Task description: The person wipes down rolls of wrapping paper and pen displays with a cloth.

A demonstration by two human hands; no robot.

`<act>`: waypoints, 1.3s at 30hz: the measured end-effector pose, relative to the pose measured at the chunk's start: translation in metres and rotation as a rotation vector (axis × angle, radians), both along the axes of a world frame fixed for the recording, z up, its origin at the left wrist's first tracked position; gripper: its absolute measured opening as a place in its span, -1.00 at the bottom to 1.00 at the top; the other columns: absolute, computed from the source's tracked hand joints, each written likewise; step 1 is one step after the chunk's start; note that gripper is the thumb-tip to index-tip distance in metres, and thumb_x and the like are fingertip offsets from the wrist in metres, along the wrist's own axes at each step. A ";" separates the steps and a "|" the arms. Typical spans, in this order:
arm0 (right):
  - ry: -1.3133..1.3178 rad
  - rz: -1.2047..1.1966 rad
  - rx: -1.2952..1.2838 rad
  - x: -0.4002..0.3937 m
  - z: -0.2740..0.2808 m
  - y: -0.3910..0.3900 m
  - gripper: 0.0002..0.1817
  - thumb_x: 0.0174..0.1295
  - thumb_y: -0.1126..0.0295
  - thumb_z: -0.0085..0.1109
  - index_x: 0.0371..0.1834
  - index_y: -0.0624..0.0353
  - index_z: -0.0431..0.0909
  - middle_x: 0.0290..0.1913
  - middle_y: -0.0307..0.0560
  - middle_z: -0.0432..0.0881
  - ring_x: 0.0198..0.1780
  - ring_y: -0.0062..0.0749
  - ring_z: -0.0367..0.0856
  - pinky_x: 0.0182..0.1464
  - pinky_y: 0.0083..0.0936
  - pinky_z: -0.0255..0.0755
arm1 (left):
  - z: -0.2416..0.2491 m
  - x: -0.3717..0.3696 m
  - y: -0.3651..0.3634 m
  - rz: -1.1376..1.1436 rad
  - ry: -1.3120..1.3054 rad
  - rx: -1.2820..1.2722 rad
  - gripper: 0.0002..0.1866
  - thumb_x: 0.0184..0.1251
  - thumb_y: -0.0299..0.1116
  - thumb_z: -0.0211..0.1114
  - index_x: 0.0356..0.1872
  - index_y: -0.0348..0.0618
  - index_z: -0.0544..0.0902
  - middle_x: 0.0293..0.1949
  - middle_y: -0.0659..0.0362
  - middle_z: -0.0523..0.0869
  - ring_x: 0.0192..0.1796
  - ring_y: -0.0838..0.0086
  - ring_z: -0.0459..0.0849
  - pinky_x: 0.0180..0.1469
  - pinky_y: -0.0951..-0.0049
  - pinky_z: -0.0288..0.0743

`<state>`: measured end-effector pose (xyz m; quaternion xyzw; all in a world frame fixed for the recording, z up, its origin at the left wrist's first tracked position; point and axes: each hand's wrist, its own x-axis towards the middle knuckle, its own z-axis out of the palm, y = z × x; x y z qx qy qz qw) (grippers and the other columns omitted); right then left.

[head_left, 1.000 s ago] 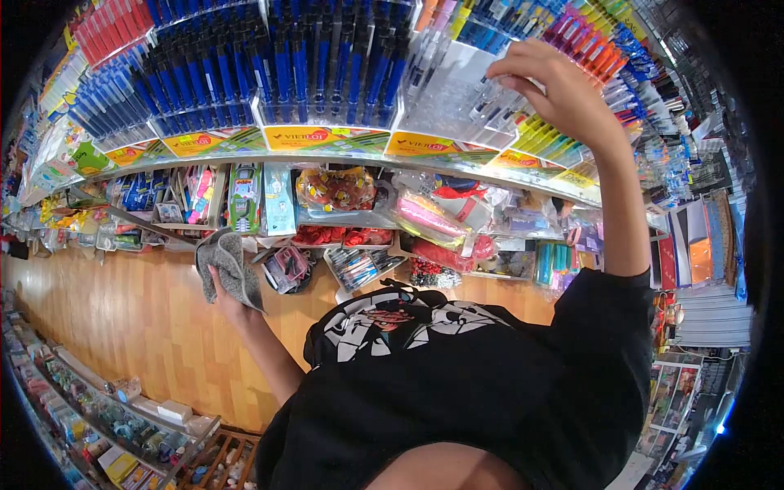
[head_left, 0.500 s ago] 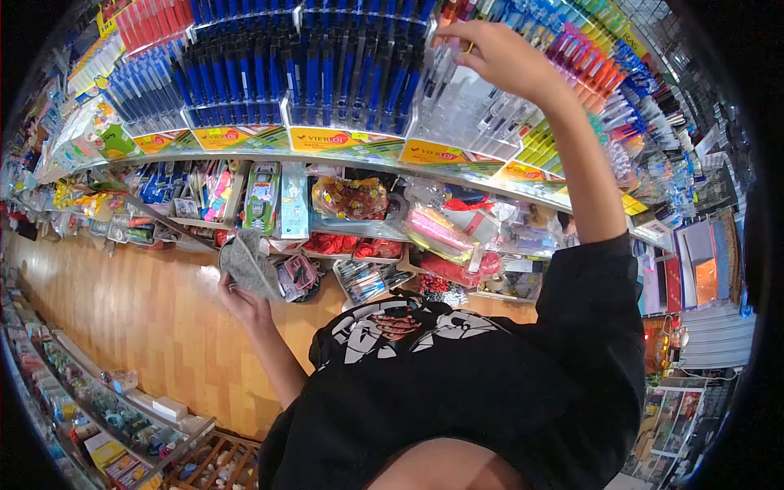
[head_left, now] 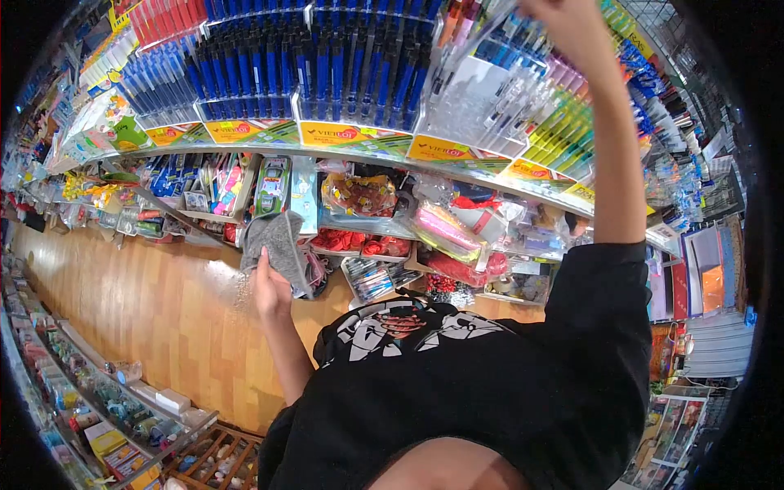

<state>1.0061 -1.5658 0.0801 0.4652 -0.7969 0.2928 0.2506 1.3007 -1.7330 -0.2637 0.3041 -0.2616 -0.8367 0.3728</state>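
My left hand point(head_left: 271, 287) is closed on a grey cloth point(head_left: 282, 249), thumb lying on top of it, above the floor in front of the lower shelf. At the top edge of the view my right hand point(head_left: 567, 28) is raised over the pen rack, its fingers curled, blurred and partly cut off. A see-through streak runs down-left from those fingers; I cannot make out what it is. Below lies a compartment of clear pens point(head_left: 523, 102) with a white panel point(head_left: 487, 88). Yellow-green pens point(head_left: 563, 135) stand to its right, blue pens point(head_left: 335, 82) to its left.
Yellow price labels point(head_left: 351, 135) line the rack's front edge. The lower shelf holds a boxed green toy car point(head_left: 272, 186), plastic-wrapped goods point(head_left: 445, 229) and a tray of pens point(head_left: 371, 278). Another stocked shelf point(head_left: 122, 416) stands at the left across the wooden floor point(head_left: 180, 318).
My right hand has moved up and right, away from the clear pens' compartment. My left hand has shifted slightly right with the cloth, its thumb now showing on top.
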 end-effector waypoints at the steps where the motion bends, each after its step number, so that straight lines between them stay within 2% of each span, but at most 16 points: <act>1: 0.022 -0.007 -0.055 0.006 0.010 0.006 -0.83 0.06 0.47 0.07 -0.35 0.35 0.55 -0.53 -0.12 0.58 -0.51 -0.56 0.51 -0.44 -0.65 0.40 | -0.016 -0.001 -0.006 -0.084 0.059 -0.003 -0.65 0.30 -0.25 -0.03 0.03 -0.22 0.32 -0.06 0.12 0.49 -0.05 0.38 0.48 0.02 0.36 0.34; 3: 0.013 0.002 -0.354 0.042 0.011 0.012 -0.85 0.06 0.48 0.07 -0.37 0.34 0.55 -0.53 -0.10 0.58 -0.53 -0.55 0.51 -0.48 -0.67 0.39 | 0.003 -0.011 0.004 -0.142 0.090 -0.011 -0.64 0.30 -0.25 -0.03 0.05 -0.21 0.30 -0.04 0.12 0.48 -0.03 0.37 0.47 0.02 0.34 0.36; 6: 0.044 0.073 -0.204 0.043 -0.027 0.034 -0.84 0.16 0.41 0.03 -0.33 0.29 0.52 -0.43 -0.14 0.58 -0.39 -0.56 0.56 -0.28 -0.65 0.45 | 0.029 -0.033 0.023 -0.263 0.180 0.018 -0.61 0.29 -0.24 0.00 0.08 -0.19 0.27 -0.02 0.14 0.47 -0.01 0.37 0.47 0.02 0.32 0.38; 7: -0.228 0.304 -0.341 0.074 -0.053 0.022 -0.86 0.18 0.43 0.01 -0.40 0.28 0.51 -0.42 -0.15 0.58 -0.35 -0.55 0.56 -0.27 -0.64 0.45 | 0.034 -0.042 0.030 -0.324 0.243 0.056 -0.59 0.27 -0.23 0.03 0.09 -0.16 0.26 -0.03 0.16 0.47 -0.02 0.38 0.47 0.02 0.32 0.38; 9: -0.150 0.199 -0.141 0.108 -0.120 0.011 -0.97 0.06 0.53 0.09 -0.43 0.19 0.52 -0.38 -0.17 0.59 -0.30 -0.51 0.56 -0.28 -0.61 0.45 | 0.039 -0.062 0.048 -0.327 0.284 0.065 -0.58 0.25 -0.24 0.07 0.08 -0.17 0.26 -0.03 0.16 0.47 -0.02 0.38 0.48 0.02 0.33 0.38; 10: -0.092 0.285 -0.167 0.114 -0.162 0.001 -0.88 0.03 0.36 0.15 -0.44 0.14 0.49 -0.49 -0.08 0.51 -0.47 -0.29 0.53 -0.47 -0.47 0.40 | 0.041 -0.070 0.056 -0.327 0.328 0.070 -0.57 0.23 -0.25 0.10 0.07 -0.19 0.27 -0.04 0.16 0.47 -0.03 0.39 0.48 0.02 0.34 0.37; 12: -0.246 0.307 0.043 0.133 -0.206 -0.005 -0.89 -0.05 0.57 0.15 -0.41 0.19 0.50 -0.37 -0.03 0.56 -0.33 -0.24 0.56 -0.33 -0.48 0.45 | 0.049 -0.080 0.067 -0.345 0.354 0.126 -0.56 0.19 -0.28 0.15 0.05 -0.21 0.29 -0.08 0.15 0.49 -0.05 0.42 0.49 0.02 0.38 0.37; 13: -0.190 0.345 0.046 0.136 -0.218 -0.005 -0.85 0.00 0.52 0.11 -0.33 0.22 0.45 -0.35 0.02 0.54 -0.32 -0.20 0.55 -0.33 -0.43 0.44 | 0.042 -0.084 0.067 -0.311 0.230 0.112 -0.54 0.15 -0.28 0.19 0.04 -0.22 0.30 -0.11 0.14 0.50 -0.08 0.43 0.50 -0.02 0.41 0.39; 17: -0.315 0.335 0.151 0.138 -0.211 -0.001 -0.78 0.02 0.48 0.08 -0.24 0.26 0.39 -0.33 0.06 0.52 -0.30 -0.17 0.55 -0.31 -0.41 0.44 | 0.065 -0.077 0.071 -0.337 0.123 0.042 -0.55 0.11 -0.37 0.22 0.02 -0.25 0.31 -0.14 0.13 0.51 -0.15 0.42 0.53 -0.12 0.44 0.43; 20: -0.165 0.399 0.416 0.138 -0.213 0.006 -0.69 -0.04 0.53 0.07 -0.17 0.30 0.36 -0.40 0.00 0.47 -0.33 -0.17 0.52 -0.33 -0.37 0.44 | 0.056 -0.079 0.069 -0.309 0.065 0.051 -0.55 0.10 -0.41 0.21 0.02 -0.25 0.30 -0.13 0.11 0.50 -0.16 0.42 0.53 -0.12 0.44 0.42; 24: -0.280 0.440 0.223 0.141 -0.220 0.008 -0.74 -0.06 0.58 0.05 -0.22 0.30 0.42 -0.44 -0.02 0.43 -0.38 -0.18 0.48 -0.37 -0.41 0.43 | 0.060 -0.074 0.065 -0.247 0.082 -0.027 -0.54 0.10 -0.45 0.20 0.03 -0.25 0.30 -0.10 0.13 0.48 -0.11 0.42 0.50 -0.08 0.43 0.39; 26: -0.324 0.477 0.109 0.143 -0.218 0.005 -0.80 0.01 0.61 0.05 -0.24 0.32 0.43 -0.39 -0.08 0.48 -0.41 -0.33 0.50 -0.40 -0.49 0.44 | 0.054 -0.070 0.059 -0.228 0.091 -0.005 -0.53 0.08 -0.46 0.21 0.04 -0.25 0.29 -0.08 0.13 0.48 -0.09 0.39 0.49 -0.02 0.40 0.36; 29: -1.377 0.499 -0.170 0.143 -0.221 0.004 -0.81 0.11 0.57 0.05 -0.20 0.35 0.46 -0.23 -0.13 0.56 -0.43 -0.61 0.51 -0.39 -0.66 0.43 | 0.063 -0.060 0.057 -0.025 0.192 -0.212 -0.43 -0.02 -0.46 0.28 0.07 -0.27 0.27 -0.01 0.09 0.43 0.02 0.34 0.42 0.09 0.33 0.25; 33: -1.691 0.463 -0.104 0.130 -0.223 0.011 -0.81 0.07 0.58 0.08 -0.21 0.31 0.52 -0.43 -0.15 0.58 -0.49 -0.62 0.52 -0.41 -0.71 0.43 | 0.052 -0.038 0.040 -0.113 0.175 -0.495 -0.35 -0.10 -0.50 0.31 0.09 -0.30 0.24 0.01 0.08 0.40 0.04 0.37 0.39 0.11 0.33 0.21; 36: -1.693 0.439 -0.039 0.125 -0.211 0.020 -0.81 0.06 0.55 0.10 -0.24 0.35 0.52 -0.47 -0.15 0.57 -0.52 -0.63 0.50 -0.47 -0.71 0.42 | 0.042 -0.035 0.039 -0.078 0.137 -0.524 -0.35 -0.08 -0.37 0.35 0.08 -0.25 0.26 0.00 0.07 0.42 0.03 0.29 0.41 0.12 0.27 0.23; 39: -1.548 0.394 0.038 0.117 -0.193 0.027 -0.82 0.07 0.54 0.09 -0.23 0.31 0.53 -0.49 -0.18 0.56 -0.54 -0.67 0.49 -0.49 -0.72 0.40 | 0.023 -0.034 0.040 -0.039 0.212 -0.415 -0.35 -0.01 -0.44 0.26 0.15 -0.26 0.20 0.06 0.11 0.38 0.06 0.36 0.39 0.16 0.28 0.18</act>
